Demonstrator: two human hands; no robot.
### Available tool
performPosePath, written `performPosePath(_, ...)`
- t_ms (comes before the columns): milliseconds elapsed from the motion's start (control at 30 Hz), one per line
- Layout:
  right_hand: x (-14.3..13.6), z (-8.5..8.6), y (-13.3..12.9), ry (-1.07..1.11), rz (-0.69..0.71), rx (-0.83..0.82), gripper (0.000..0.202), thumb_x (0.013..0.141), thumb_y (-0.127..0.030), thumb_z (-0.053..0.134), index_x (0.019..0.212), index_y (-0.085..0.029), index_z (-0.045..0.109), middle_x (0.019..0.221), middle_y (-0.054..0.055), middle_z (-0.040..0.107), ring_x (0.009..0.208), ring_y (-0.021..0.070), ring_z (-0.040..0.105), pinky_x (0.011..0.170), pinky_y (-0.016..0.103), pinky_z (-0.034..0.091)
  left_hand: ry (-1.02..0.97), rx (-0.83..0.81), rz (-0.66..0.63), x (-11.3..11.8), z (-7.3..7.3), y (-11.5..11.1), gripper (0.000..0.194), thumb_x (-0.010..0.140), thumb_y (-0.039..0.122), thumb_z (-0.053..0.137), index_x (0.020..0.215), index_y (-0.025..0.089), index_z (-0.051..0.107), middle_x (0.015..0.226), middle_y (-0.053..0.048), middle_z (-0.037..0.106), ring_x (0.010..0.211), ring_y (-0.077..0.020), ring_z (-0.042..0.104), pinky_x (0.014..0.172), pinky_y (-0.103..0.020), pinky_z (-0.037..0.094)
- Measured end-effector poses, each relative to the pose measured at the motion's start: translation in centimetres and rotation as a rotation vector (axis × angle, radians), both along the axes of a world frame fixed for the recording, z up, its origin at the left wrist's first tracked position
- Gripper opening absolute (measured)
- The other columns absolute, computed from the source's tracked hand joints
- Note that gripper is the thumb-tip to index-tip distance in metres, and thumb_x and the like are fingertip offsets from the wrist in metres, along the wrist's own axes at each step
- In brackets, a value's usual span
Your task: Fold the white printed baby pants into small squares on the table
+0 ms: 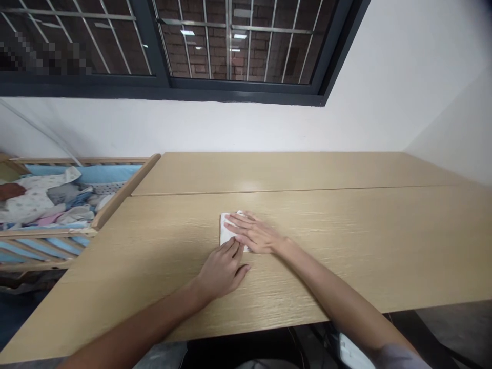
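A small folded white sheet [226, 233], paper tissue or cloth, lies on the pale wooden tabletop [346, 241]; I cannot tell which material it is. My right hand [255, 233] rests flat over most of it with the fingers stretched out to the left, hiding its right part. At its near edge are the fingertips of my left hand [223, 269], close against the right hand's fingers. The left thumb stands apart from the other fingers, over the wood.
Left of the table stands a wooden cot [126, 192] with blue lining and a heap of clothes [65, 200]. A raised strip [269, 171] runs along the table's back, below a white wall and a barred window [246, 89]. Dark items show under the front edge.
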State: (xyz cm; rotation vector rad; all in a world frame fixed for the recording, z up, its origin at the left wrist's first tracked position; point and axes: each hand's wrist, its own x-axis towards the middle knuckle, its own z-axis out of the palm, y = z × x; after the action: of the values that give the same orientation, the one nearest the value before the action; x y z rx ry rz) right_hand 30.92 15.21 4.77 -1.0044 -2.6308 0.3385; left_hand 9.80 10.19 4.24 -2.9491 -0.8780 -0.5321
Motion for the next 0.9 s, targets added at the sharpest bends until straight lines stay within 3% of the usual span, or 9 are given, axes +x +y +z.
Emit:
performPosePath(133,1.2,-0.6,1.3,0.196,-0.117,-0.025,0.051,0.105,-0.048,0.039,0.155,-0.035,0.038,0.164,-0.001,0.03,0.154,0.0209,0.022,0.128,0.05,0.009,0.016,-0.048,-0.009,-0.1,-0.2,0.0,0.047,0.098,0.037,0.05,0.128,0.002,0.059,0.135,-0.027,0.062,0.133,-0.0356,0.056,0.111,-0.048,0.048)
performPosePath(267,1.5,-0.7,0.9,0.321,-0.211,-0.096,0.053,0.105,-0.048,0.04,0.157,-0.038,0.033,0.164,-0.001,0.03,0.154,0.0225,0.023,0.126,0.053,0.011,-0.091,-0.131,0.023,-0.4,0.4,0.4,0.041,0.098,0.04,0.052,0.127,0.013,0.062,0.132,-0.019,0.066,0.129,-0.0317,0.059,0.11,-0.047,0.048)
performPosePath(367,2.2,-0.7,0.5,0.422,-0.402,-0.09,0.061,0.104,-0.05,0.041,0.16,-0.031,0.028,0.165,0.007,0.03,0.152,0.0273,0.025,0.124,0.056,0.017,-0.182,-0.12,0.147,-0.9,1.3,1.4,0.029,0.098,0.038,0.052,0.115,0.02,0.066,0.121,-0.013,0.071,0.114,-0.0289,0.064,0.103,-0.047,0.048)
performPosePath(433,2.7,-1.0,0.4,0.495,-0.475,-0.057,0.062,0.102,-0.05,0.044,0.158,-0.027,0.031,0.157,0.012,0.04,0.146,0.0286,0.035,0.121,0.054,0.025,-0.181,-0.081,0.29,-1.4,1.9,2.2,0.028,0.098,0.04,0.05,0.104,0.018,0.066,0.108,-0.013,0.071,0.104,-0.0292,0.064,0.094,-0.045,0.049)
performPosePath(567,2.7,-1.8,0.7,0.603,-0.467,-0.096,0.054,0.1,-0.047,0.05,0.148,-0.023,0.048,0.131,0.014,0.056,0.121,0.0265,0.056,0.106,0.048,0.045,-0.082,-0.068,0.522,-2.1,2.6,3.7,0.035,0.1,0.046,0.042,0.093,0.018,0.062,0.092,-0.011,0.068,0.092,-0.0282,0.063,0.084,-0.041,0.047)
performPosePath(700,1.6,-1.8,1.0,0.636,-0.404,-0.173,0.047,0.098,-0.045,0.055,0.136,-0.018,0.059,0.12,0.013,0.058,0.11,0.0235,0.06,0.095,0.042,0.05,-0.04,-0.174,0.631,-2.3,3.3,5.1,0.041,0.099,0.051,0.039,0.086,0.019,0.06,0.09,-0.013,0.071,0.092,-0.0294,0.065,0.085,-0.04,0.044)
performPosePath(800,0.9,-1.5,1.2,0.598,-0.345,-0.202,0.043,0.096,-0.044,0.059,0.131,-0.018,0.062,0.115,0.011,0.058,0.1,0.021,0.061,0.09,0.039,0.052,-0.02,-0.272,0.637,-2.2,4.0,6.2,0.047,0.097,0.055,0.037,0.079,0.019,0.061,0.085,-0.016,0.072,0.086,-0.0315,0.067,0.08,-0.041,0.044)
performPosePath(900,0.7,-1.4,1.4,0.557,-0.319,-0.185,0.04,0.093,-0.04,0.063,0.126,-0.018,0.063,0.112,0.01,0.057,0.09,0.0186,0.06,0.086,0.038,0.052,0.012,-0.367,0.545,-1.7,4.4,6.9,0.043,0.094,0.055,0.043,0.074,0.02,0.059,0.077,-0.012,0.071,0.075,-0.0279,0.067,0.068,-0.035,0.042)
